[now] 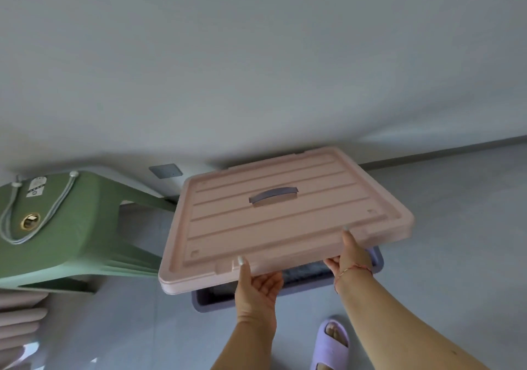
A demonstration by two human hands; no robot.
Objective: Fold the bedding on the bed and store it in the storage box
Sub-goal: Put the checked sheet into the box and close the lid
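Both hands were on the pink lid [282, 215], and it was up in the air, tilted, hanging over the storage box [288, 287] on the grey floor [456, 227]. The left hand [258, 282] gripped the lid's near edge, thumb hooked over the top rim, fingers curled underneath. The right hand [352, 252] clamped the same edge further along, thumb on top, fingers under the rim, a thin red bracelet [353, 271] at the wrist. A grey-blue handle [273, 194] sat in the middle of the ribbed lid.

Below, the box showed only its purple-blue rim and a dark strip of its inside. Something dark and soft-looking lay in there, possibly the folded bedding [306, 272], though the lid hid most of it.

To the left stood a green stool [65, 227] with a grey cord [34, 218] looped across its top and a brass-coloured ring [30, 221] set into it. A foot in a lilac slipper [332, 344] stood just beside the right forearm, near the box.
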